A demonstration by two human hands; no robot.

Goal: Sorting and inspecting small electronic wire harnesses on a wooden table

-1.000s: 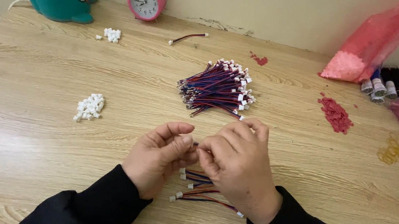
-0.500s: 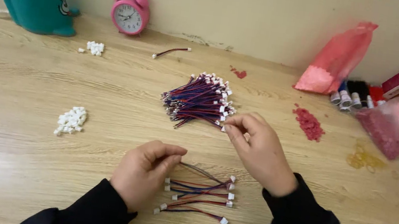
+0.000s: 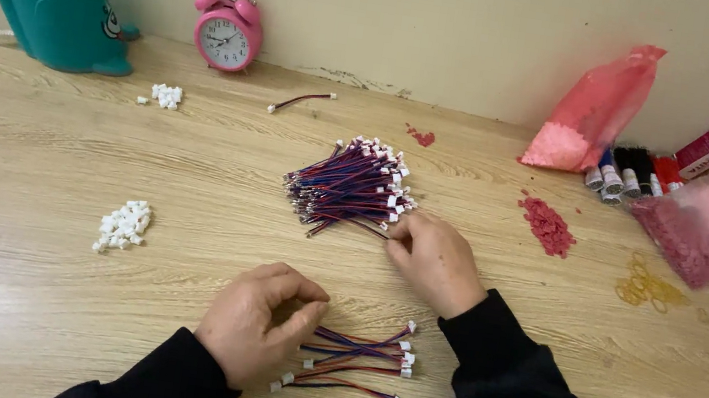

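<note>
A big bundle of red, blue and black wires with white connectors (image 3: 349, 185) lies mid-table. My right hand (image 3: 437, 259) reaches its lower right edge, fingertips pinched on one wire there. My left hand (image 3: 257, 320) rests nearer me with its fingers curled against the thumb, just left of a small row of several finished wires (image 3: 359, 362). Whether it holds anything between its fingers is hidden.
A pile of white connectors (image 3: 123, 225) lies left, a smaller one (image 3: 168, 94) and a single wire (image 3: 299, 101) farther back. Teal whale-shaped holder (image 3: 62, 12), pink alarm clock (image 3: 227, 33), pink bags (image 3: 595, 120), red bits (image 3: 547, 224), thread spools (image 3: 621, 175) and yellow rubber bands (image 3: 647, 288) ring the table.
My hands have parted from in front of me. The right hand moved up to the big bundle; the left stayed beside the small row of wires, now uncovered.
</note>
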